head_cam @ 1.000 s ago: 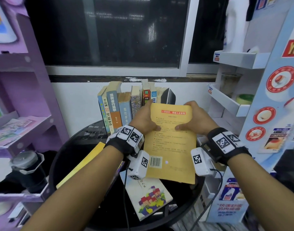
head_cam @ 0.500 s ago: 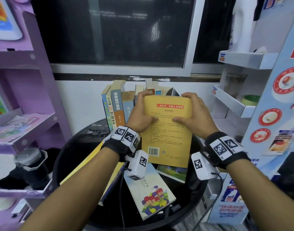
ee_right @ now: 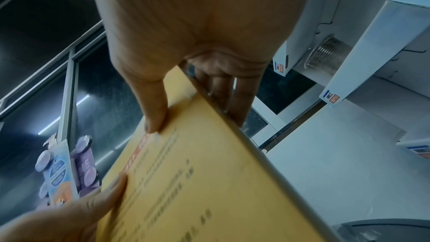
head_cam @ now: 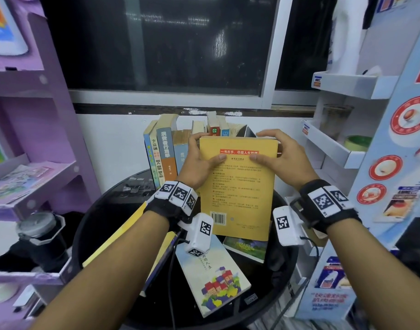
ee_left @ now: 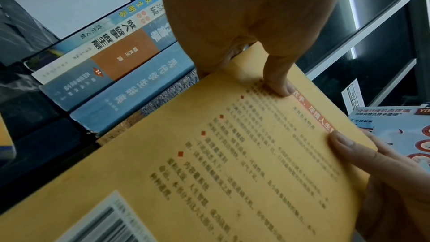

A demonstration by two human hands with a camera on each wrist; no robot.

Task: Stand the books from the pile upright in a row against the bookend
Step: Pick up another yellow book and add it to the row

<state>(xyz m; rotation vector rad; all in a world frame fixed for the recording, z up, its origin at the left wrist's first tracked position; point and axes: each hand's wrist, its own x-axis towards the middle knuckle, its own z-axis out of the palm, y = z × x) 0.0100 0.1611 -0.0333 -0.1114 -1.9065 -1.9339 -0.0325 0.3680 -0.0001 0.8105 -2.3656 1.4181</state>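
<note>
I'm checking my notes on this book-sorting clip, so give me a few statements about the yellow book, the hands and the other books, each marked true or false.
1. Both hands hold the yellow book. True: left hand, right hand.
2. The yellow book lies flat on the table. False: it is held up in front of the row of books.
3. A book with coloured houses lies flat on the black table. True.
4. The row of books is lying in a stack. False: they stand with spines showing.
</note>
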